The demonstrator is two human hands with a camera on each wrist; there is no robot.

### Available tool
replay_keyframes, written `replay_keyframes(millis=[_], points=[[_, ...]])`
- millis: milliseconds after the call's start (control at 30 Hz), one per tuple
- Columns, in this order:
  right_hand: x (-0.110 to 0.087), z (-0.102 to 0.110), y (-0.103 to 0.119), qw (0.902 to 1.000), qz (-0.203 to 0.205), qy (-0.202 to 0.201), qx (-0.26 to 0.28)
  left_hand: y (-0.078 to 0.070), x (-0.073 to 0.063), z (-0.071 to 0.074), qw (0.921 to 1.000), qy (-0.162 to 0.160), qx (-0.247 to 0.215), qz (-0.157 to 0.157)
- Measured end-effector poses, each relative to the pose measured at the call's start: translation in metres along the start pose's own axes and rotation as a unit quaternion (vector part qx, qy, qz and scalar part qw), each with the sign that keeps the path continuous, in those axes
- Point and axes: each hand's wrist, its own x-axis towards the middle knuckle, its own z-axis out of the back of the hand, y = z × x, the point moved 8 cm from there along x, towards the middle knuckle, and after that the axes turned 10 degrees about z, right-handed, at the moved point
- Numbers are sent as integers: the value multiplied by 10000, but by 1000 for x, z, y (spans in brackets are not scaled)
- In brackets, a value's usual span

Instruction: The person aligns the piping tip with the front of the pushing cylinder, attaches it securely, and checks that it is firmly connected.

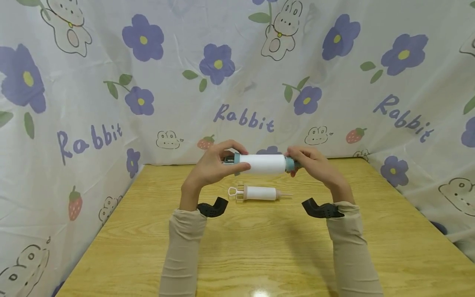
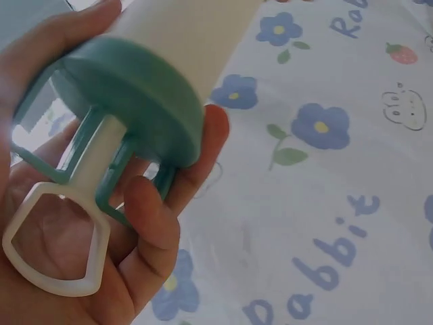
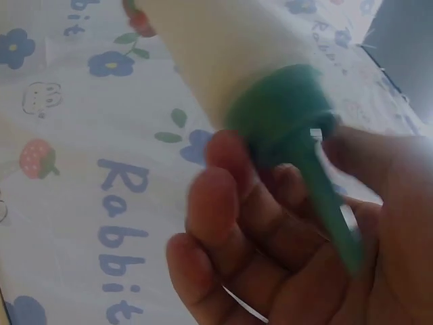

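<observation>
A large plastic syringe [image 1: 262, 164] with a white barrel and green ends is held level above the table. My left hand [image 1: 209, 168] grips its plunger end, thumb and fingers around the green collar [image 2: 132, 95]. In the left wrist view, the white ring handle [image 2: 98, 250] is pushed in close to the collar. My right hand [image 1: 315, 164] holds the opposite end, fingers about the green cap [image 3: 281, 101] with its tapered nozzle [image 3: 331, 210]. Below on the table lies a second, smaller syringe [image 1: 261, 193] with a white barrel and beige ends.
The wooden table [image 1: 241, 251] stretches beneath both arms. Behind it and at the sides hangs a white cloth [image 1: 245, 95] with flowers, rabbits and lettering. A black camera mount sits on the left wrist [image 1: 213, 207] and another on the right wrist [image 1: 322, 208].
</observation>
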Motion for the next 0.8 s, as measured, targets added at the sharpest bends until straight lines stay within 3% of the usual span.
replay_keyframes(millis=[233, 400, 567, 800], points=[[0, -5, 7, 9983, 315, 474, -139, 15, 5, 8, 9992, -62, -240, 312], [5, -9, 1, 9983, 152, 547, -160, 9, 2, 10, 9996, -179, -18, 195], [5, -8, -8, 9985, -289, 458, 69, -1, -1, 6, 9996, -233, 178, -10], [-4, 4, 1, 9999, 80, 114, -40, 13, 3, 7, 9993, 6, -305, 207]])
